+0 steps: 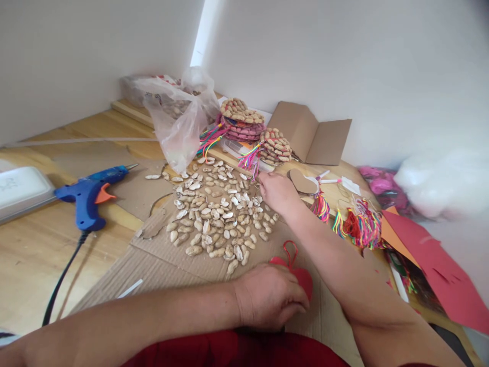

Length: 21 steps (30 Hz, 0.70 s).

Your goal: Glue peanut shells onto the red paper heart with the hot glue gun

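My left hand (269, 295) rests near the table's front edge, fingers curled onto a red paper heart (302, 278) with a red string loop (291, 252). My right hand (275, 191) reaches forward to the far right edge of a spread of peanut shells (214, 214) lying on corrugated cardboard (153, 265); its fingers are bent down among the shells, and whether they pinch one is hidden. Just beyond it lie finished shell-covered hearts (275, 145) with coloured tassels.
A blue hot glue gun (89, 193) with a black cord lies at left. A clear plastic bag (183, 114) stands behind the shells. Folded brown card (309, 135), a cardboard heart (301, 181), bright tassels (361, 224) and red paper sheets (431, 260) fill the right. A white tray (21, 188) sits far left.
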Tool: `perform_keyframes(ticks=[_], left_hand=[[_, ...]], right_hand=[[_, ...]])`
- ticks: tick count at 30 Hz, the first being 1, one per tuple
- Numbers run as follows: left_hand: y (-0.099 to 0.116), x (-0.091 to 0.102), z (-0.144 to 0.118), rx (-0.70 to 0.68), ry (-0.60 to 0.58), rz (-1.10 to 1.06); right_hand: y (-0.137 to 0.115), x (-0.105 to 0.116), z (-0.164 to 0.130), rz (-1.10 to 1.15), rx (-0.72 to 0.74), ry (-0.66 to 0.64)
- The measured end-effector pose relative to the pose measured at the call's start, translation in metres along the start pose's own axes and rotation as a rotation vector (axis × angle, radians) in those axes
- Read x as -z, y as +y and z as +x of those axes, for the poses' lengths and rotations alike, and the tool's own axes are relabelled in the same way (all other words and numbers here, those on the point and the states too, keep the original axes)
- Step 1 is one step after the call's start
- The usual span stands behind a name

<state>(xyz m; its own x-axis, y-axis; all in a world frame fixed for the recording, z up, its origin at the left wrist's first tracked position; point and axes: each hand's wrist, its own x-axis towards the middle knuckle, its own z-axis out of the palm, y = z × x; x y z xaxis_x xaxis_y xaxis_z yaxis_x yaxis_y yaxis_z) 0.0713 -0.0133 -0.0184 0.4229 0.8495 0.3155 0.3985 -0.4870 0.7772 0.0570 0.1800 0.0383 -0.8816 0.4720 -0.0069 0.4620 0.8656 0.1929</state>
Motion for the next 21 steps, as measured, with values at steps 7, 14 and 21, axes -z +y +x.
perform_keyframes(ticks=[7, 14, 21], left_hand=[[0.0012, 0.0016, 0.0004, 0.008, -0.019, 0.006], [0.0003, 0.0008, 0.0005, 0.004, -0.006, 0.01], [0.0001, 0.0004, 0.0002, 0.008, -0.009, -0.004]], right_hand=[[-0.0005, 0.0042, -0.0039, -0.035, 0.099, -0.067], [0.0017, 0.0073, -0.0082, -0.029, 0.117, -0.083], [0.0062, 0.0094, -0.0092, 0.007, 0.082, -0.113]])
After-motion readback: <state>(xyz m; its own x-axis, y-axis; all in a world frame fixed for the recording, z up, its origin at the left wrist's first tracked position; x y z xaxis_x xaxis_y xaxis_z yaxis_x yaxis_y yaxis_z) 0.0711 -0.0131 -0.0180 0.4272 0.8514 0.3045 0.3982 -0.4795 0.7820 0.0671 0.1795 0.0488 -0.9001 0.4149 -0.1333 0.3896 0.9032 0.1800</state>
